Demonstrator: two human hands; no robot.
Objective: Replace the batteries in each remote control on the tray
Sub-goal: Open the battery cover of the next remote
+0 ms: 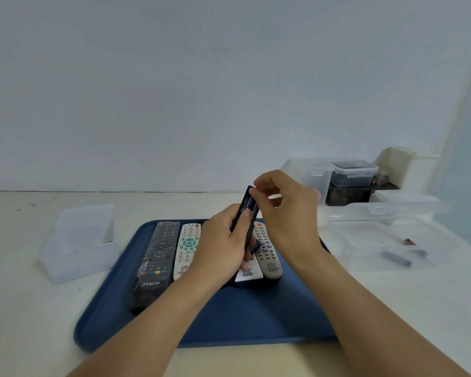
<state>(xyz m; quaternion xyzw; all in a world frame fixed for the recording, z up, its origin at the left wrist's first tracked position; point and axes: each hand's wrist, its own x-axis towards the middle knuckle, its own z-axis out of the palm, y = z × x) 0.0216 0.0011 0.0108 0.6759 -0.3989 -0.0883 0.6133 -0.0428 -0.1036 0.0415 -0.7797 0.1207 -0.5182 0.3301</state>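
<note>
Clear plastic box (78, 242), far left on the bench (25, 308). Blue tray (229, 317), centre, carrying a black remote (158, 257), a white remote with teal buttons (186, 248), a white remote (249, 273) partly hidden, and a grey remote (267, 254). Left hand (220, 246) grips a black remote control (245, 213) raised above the tray, battery (250, 206) showing in its open back. Right hand (286, 208), fingers curled, pinches at that battery's top end. Clear containers (378, 210) and loose batteries (396, 258), right.

Both forearms are bare to the frame edge, with no sleeves, and the left hand (218, 246) and right hand (286, 210) are ungloved.
</note>
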